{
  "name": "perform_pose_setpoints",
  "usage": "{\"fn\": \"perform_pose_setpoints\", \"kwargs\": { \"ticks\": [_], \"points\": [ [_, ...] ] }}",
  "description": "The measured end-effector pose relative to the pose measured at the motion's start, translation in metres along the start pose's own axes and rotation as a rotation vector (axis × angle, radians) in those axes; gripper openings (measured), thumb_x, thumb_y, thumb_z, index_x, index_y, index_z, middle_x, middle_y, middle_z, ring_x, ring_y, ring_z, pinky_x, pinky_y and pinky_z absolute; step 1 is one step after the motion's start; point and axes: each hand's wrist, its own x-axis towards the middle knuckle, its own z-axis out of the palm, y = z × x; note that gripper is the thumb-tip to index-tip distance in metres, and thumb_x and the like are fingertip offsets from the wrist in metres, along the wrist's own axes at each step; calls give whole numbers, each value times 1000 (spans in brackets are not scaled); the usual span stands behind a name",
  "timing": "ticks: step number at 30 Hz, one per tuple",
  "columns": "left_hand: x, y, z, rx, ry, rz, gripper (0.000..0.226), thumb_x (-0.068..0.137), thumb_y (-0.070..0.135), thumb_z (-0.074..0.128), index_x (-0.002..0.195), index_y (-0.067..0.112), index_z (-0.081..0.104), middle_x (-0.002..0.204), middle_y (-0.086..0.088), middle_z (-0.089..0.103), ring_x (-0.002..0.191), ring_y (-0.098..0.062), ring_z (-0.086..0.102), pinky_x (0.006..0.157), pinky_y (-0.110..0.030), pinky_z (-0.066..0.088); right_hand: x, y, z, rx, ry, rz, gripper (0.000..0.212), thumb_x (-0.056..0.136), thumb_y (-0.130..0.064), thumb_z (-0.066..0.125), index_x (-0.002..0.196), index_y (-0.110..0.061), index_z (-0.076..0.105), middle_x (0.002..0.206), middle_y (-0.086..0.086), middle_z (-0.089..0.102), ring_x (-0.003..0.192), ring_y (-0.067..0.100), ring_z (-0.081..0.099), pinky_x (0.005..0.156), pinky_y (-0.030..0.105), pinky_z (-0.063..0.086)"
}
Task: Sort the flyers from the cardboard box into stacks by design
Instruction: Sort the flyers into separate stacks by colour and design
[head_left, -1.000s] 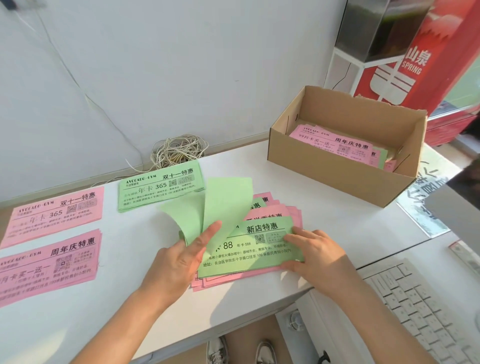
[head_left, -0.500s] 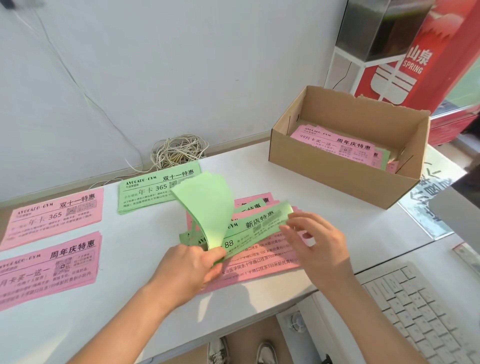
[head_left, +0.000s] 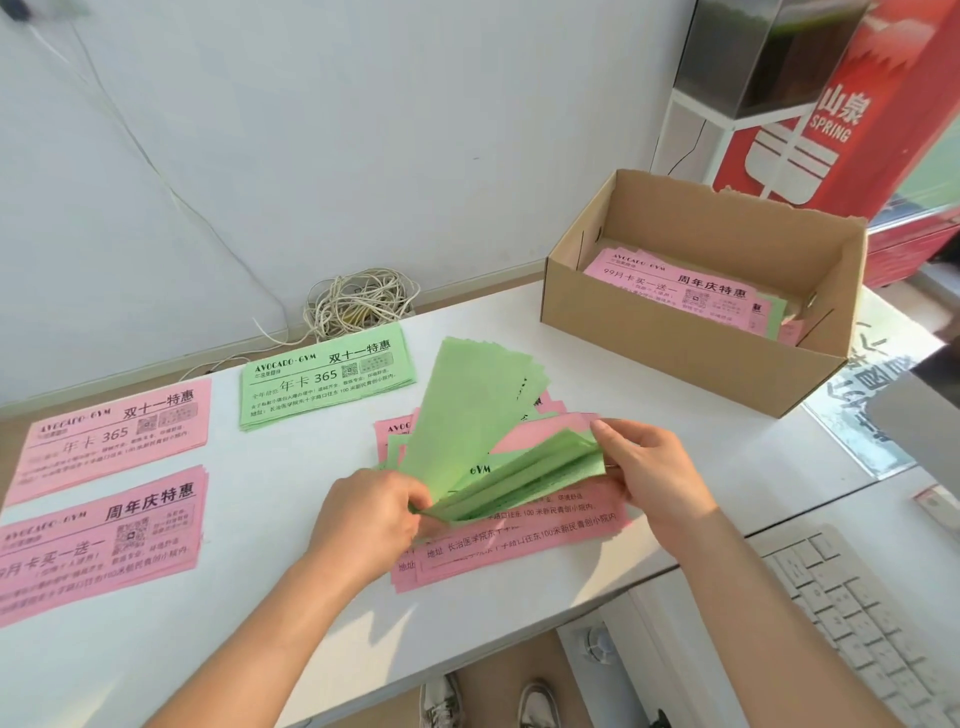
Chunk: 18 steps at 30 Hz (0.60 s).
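Observation:
My left hand (head_left: 371, 514) pinches the near left corner of a fan of green flyers (head_left: 483, 415), lifted off a mixed pink pile (head_left: 524, 540) at the table's middle. My right hand (head_left: 652, 475) grips the right end of the lower green flyers. Three sorted stacks lie to the left: a green stack (head_left: 324, 382), a pink stack (head_left: 114, 434) behind, and another pink stack (head_left: 98, 540) in front. The cardboard box (head_left: 691, 338) at the back right holds more pink and green flyers (head_left: 680, 291).
A coil of white cable (head_left: 358, 304) lies against the wall behind the green stack. A white keyboard (head_left: 862, 618) sits on a lower surface at the right. A red and white stand (head_left: 831, 114) rises behind the box. The table's front edge (head_left: 467, 654) is close.
The green flyers have been raised off the pink pile and fanned upward. My left hand moved from the top sheets to the near corner; my right hand lifted to the flyers' right end.

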Motion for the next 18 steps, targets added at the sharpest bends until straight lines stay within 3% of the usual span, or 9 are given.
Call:
{"fn": "perform_pose_setpoints", "kwargs": {
  "ticks": [2,5,7,9,11,13,15,18],
  "points": [
    [3,-5,-4,-96,-28,-19,46,66,63,72,66,17,65,56,2,56,54,-12,47,53,-24,33,1,3,-2,-2,-3,-4,23,99,-19,50,105,-8,69,77,8,68,48,7,57,42,12,40],
    [7,-10,-11,-100,-72,26,60,76,69,53,67,10,57,51,0,40,48,-11,33,51,-27,25,3,9,-4,4,-20,-6,24,99,-23,51,113,-14,68,87,8,73,67,20,66,60,25,50],
    [8,-12,-14,-86,-103,60,50,84,64,48,74,17,64,58,-2,53,53,-11,44,57,-28,34,4,13,-5,15,-19,3,24,99,-23,51,115,-17,67,94,11,74,79,26,69,64,33,53],
    [8,-14,-13,-90,-125,82,33,91,53,49,77,27,65,69,1,64,69,-14,56,68,-28,41,4,13,-8,0,-13,-22,22,97,-16,54,116,-16,65,93,11,74,80,24,69,65,31,55],
    [6,-17,-11,-115,-121,81,26,92,48,51,80,30,65,75,5,67,77,-15,58,74,-29,43,3,15,-8,-122,-4,-69,31,90,-4,61,117,-19,60,87,7,74,74,19,68,66,26,55],
    [5,-19,-8,-173,-84,52,21,89,46,57,79,31,66,77,9,68,79,-14,60,77,-31,46,4,18,-9,-404,59,-135,45,84,-1,64,119,-28,56,78,-2,72,70,16,64,66,26,48],
    [5,-19,-5,-227,-44,9,17,84,47,64,77,32,68,74,10,69,78,-13,61,76,-30,47,4,21,-7,-587,112,-198,47,82,-3,65,117,-32,53,76,-6,69,73,19,61,68,27,42],
    [3,-17,0,-193,8,-1,23,77,54,68,81,31,68,72,6,68,73,-14,60,72,-28,46,6,27,-6,-671,131,-284,41,82,-2,62,106,-32,48,76,-6,66,71,21,57,68,29,42]
  ]
}}
